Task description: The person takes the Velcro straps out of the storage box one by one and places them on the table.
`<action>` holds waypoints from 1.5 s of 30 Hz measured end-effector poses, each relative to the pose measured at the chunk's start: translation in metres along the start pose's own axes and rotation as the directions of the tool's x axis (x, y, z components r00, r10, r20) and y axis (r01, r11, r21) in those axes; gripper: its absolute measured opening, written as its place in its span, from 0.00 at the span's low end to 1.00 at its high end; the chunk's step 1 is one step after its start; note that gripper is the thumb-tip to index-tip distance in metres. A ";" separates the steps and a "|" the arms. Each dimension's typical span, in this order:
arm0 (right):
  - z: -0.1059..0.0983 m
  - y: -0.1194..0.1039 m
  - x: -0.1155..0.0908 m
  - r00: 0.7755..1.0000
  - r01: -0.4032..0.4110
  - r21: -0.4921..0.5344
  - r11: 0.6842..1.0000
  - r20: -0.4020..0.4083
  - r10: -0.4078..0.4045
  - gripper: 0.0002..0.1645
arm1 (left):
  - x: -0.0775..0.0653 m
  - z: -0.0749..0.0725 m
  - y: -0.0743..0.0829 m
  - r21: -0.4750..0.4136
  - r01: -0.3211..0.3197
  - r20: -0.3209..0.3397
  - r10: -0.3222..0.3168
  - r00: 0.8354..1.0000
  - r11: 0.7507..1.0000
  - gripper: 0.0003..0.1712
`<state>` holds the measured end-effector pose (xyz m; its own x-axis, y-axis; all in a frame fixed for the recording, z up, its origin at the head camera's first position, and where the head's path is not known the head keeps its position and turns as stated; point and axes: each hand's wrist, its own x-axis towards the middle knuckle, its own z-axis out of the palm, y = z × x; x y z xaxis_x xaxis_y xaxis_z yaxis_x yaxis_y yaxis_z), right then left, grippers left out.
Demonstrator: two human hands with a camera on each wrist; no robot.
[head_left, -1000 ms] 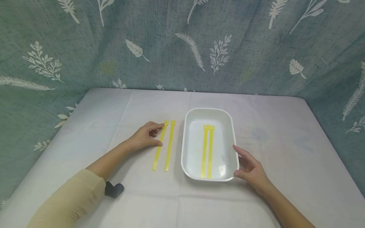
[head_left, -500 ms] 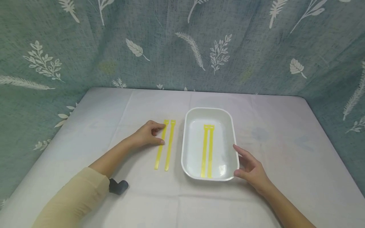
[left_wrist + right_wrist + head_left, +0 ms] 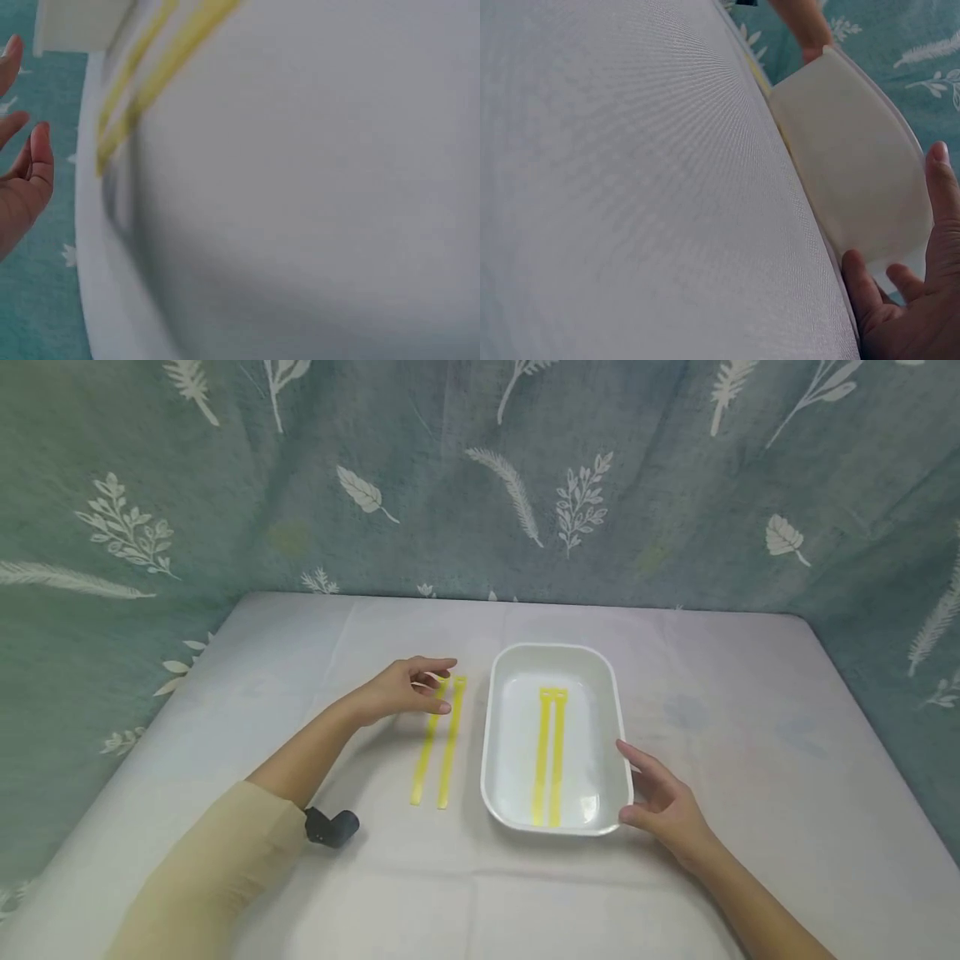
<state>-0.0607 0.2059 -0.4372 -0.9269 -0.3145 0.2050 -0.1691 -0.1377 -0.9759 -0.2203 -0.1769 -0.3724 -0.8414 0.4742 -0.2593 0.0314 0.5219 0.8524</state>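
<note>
Two flat yellow cable straps with slotted heads lie side by side on the white cloth: a left strap (image 3: 423, 764) and a right strap (image 3: 450, 752). Over their heads hovers my left hand (image 3: 401, 689), thumb and fingers spread apart with nothing between them; the left wrist view has this hand (image 3: 26, 180) at its left edge. My right hand (image 3: 667, 806) touches the right wall of a white rectangular tray (image 3: 486, 735), index finger and thumb at the rim, fingers spread. Inside the tray lie two more yellow straps (image 3: 548, 760), nearly parallel, heads toward the back.
A white cloth (image 3: 570, 902) covers the table, with its far edge below a green leaf-patterned curtain (image 3: 450, 527). A small dark object (image 3: 332, 828) shows at the left forearm, beside the beige sleeve (image 3: 217, 868).
My left hand has let go of the left strap and risen a little to the right and back. That strap now lies closer to its neighbour. The right hand has stayed at the tray.
</note>
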 end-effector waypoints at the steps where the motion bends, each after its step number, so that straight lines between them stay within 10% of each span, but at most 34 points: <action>1: 0.000 0.000 0.000 1.000 0.000 -0.003 1.000 -0.001 0.000 0.43 | 0.002 0.000 0.003 0.000 -0.010 0.009 0.010 1.000 1.000 0.46; 30: -0.002 0.000 -0.003 1.000 -0.020 -0.008 1.000 -0.004 0.020 0.44 | 0.048 0.025 0.108 0.007 -0.133 0.146 0.131 0.981 0.991 0.39; 45: -0.001 -0.001 -0.001 1.000 -0.026 -0.001 1.000 0.005 0.026 0.44 | 0.083 0.068 0.118 0.044 0.010 0.255 -0.020 0.967 0.999 0.34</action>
<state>-0.0594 0.2071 -0.4363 -0.9293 -0.3224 0.1800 -0.1456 -0.1281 -0.9810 -0.2502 -0.0279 -0.3244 -0.6767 0.6283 -0.3838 0.0469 0.5570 0.8292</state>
